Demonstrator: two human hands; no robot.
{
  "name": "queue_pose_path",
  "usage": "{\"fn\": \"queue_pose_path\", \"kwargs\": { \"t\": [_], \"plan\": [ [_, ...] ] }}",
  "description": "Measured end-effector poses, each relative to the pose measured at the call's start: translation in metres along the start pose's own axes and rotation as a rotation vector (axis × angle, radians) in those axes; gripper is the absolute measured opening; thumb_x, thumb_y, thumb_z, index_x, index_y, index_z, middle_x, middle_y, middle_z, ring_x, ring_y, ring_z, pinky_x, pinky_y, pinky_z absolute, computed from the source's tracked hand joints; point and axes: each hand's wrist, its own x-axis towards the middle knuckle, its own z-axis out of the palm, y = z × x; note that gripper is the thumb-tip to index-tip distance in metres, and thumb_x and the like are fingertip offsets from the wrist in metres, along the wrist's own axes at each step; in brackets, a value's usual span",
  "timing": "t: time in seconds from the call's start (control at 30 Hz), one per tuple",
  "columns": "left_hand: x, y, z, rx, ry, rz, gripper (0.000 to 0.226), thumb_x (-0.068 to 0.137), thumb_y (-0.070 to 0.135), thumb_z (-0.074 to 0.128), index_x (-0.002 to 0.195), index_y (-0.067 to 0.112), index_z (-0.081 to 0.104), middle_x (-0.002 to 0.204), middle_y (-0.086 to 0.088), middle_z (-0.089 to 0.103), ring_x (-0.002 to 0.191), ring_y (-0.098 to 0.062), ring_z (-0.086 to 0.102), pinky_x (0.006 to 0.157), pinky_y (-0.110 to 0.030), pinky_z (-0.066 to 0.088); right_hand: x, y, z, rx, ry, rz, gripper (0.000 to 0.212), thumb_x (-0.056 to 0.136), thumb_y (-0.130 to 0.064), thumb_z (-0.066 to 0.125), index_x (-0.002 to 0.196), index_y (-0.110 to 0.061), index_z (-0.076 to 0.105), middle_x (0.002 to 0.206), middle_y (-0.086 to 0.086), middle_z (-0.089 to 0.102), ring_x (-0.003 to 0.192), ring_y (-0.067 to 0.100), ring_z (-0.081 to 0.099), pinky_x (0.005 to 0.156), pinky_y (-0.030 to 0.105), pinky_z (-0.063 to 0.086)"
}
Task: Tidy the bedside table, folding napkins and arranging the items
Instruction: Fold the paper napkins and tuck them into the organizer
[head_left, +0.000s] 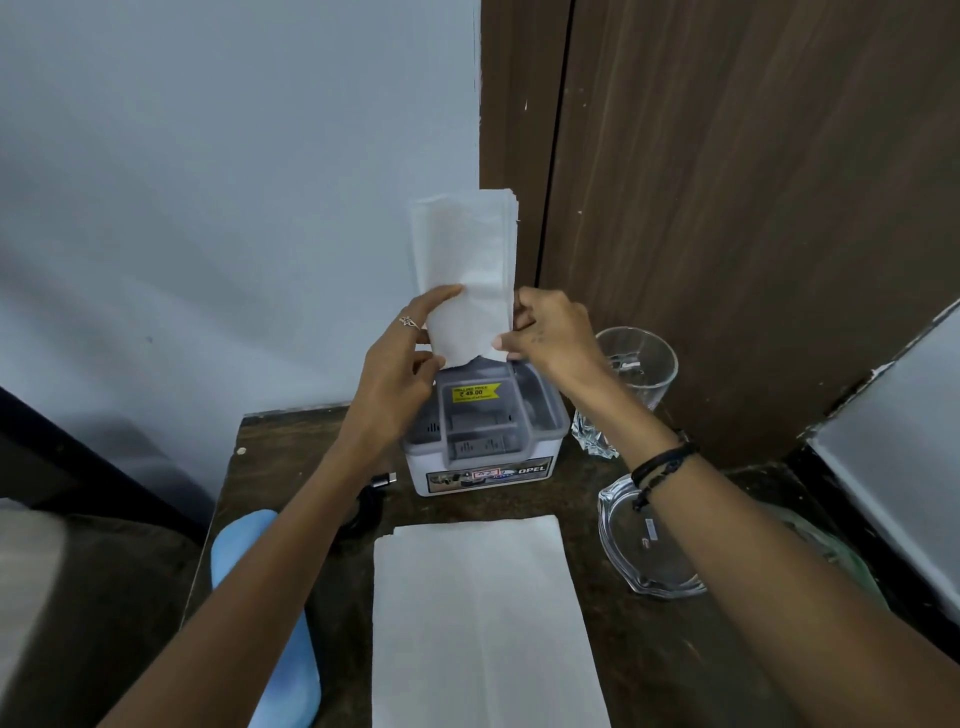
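We see both hands, left hand (400, 358) and right hand (545, 332), pinching the folded napkin stack (467, 270) mid-frame; loose sheets may fan apart or snag the plastic box (483, 441) below.

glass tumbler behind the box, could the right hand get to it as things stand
Probably not at once: the right hand and left hand both hold the folded napkins. The glass tumbler stands unblocked just beside that wrist.

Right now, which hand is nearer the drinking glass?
Right. The right hand holds the napkins just left of the glass; the left hand is farther left, beyond the napkins.
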Motion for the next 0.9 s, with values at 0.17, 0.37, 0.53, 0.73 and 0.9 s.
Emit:
{"fn": "queue_pose_path", "kwargs": {
  "t": [0.17,0.37,0.53,0.73,0.9],
  "plan": [
    [-0.001,0.004,-0.006,0.001,-0.023,0.01,0.082,0.079,-0.014,0.054,0.118,0.055,0.035,0.122,0.021,0.043,0.09,0.011,0.052,0.072,0.002,0.043,0.002,-0.002,-0.003,0.015,-0.097,0.034,0.043,0.079,0.003,0.069,0.12,-0.006,0.059,0.096,0.024,0.065,0.089,0.029,0.066,0.08,0.036,0.057],
    [-0.003,0.003,-0.001,0.001,-0.033,-0.044,0.074,0.079,-0.014,0.056,0.127,0.04,0.04,0.119,0.014,0.045,0.087,0.0,0.056,0.072,-0.003,0.048,-0.004,-0.001,0.0,-0.04,-0.053,0.019,0.029,0.077,0.0,0.072,0.104,-0.005,0.064,0.083,0.012,0.066,0.077,0.021,0.066,0.079,0.038,0.058],
    [-0.003,0.003,0.0,0.055,-0.077,-0.019,0.057,0.081,-0.006,0.061,0.124,0.029,0.05,0.114,0.012,0.049,0.095,-0.008,0.054,0.074,0.005,0.039,-0.008,0.0,0.005,-0.158,-0.031,-0.01,0.027,0.077,-0.005,0.073,0.103,-0.008,0.066,0.077,0.005,0.06,0.086,0.025,0.06,0.08,0.043,0.053],
    [-0.003,0.009,0.001,0.036,0.018,-0.079,0.061,0.082,0.0,0.062,0.123,0.037,0.036,0.1,0.006,0.056,0.075,0.003,0.06,0.064,0.001,0.045,-0.005,0.001,0.006,-0.217,-0.065,-0.001,0.037,0.077,-0.006,0.072,0.112,-0.011,0.062,0.101,0.011,0.066,0.092,0.022,0.059,0.079,0.037,0.051],
    [0.0,0.012,0.003,0.08,-0.001,-0.14,0.088,0.081,0.003,0.066,0.144,0.024,0.008,0.096,0.006,0.057,0.073,-0.007,0.058,0.068,-0.011,0.044,-0.003,-0.002,-0.001,0.033,-0.041,0.037,0.033,0.081,-0.007,0.068,0.114,-0.008,0.062,0.099,0.004,0.067,0.085,0.014,0.061,0.061,0.014,0.045]
  ]
}}
